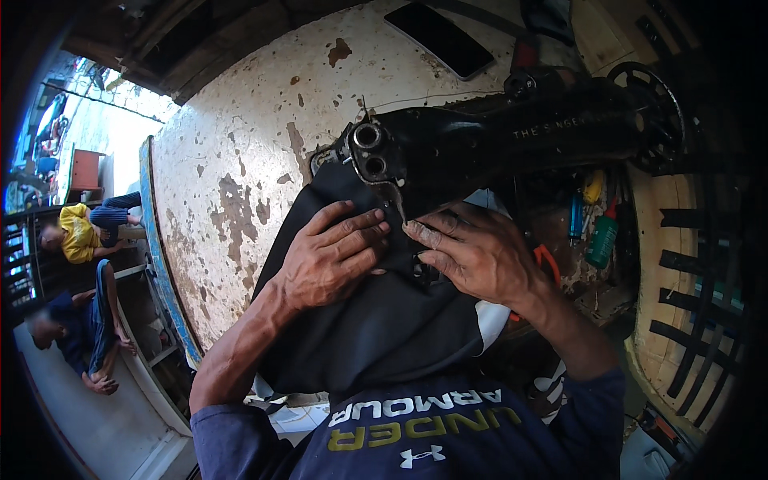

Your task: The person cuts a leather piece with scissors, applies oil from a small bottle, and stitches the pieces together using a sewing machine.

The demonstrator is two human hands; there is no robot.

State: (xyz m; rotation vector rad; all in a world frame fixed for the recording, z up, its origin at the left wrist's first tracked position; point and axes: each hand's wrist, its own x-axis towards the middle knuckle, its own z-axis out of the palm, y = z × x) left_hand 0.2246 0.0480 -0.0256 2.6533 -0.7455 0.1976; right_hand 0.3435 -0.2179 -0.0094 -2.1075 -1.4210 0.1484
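Note:
A black sewing machine lies across the upper middle, its head over a large piece of black fabric that hangs toward my body. My left hand rests on the fabric left of the presser foot, fingers stretched out. Just right of the needle area, my right hand touches the fabric, thumb and fingers apart, fingertips close to the foot. The needle itself is too small and dark to make out.
A worn tabletop holds a dark phone. Behind my right hand are a green bottle and small tools. Two people sit at far left, one in a yellow top, one in dark clothes. Slatted wood stands at right.

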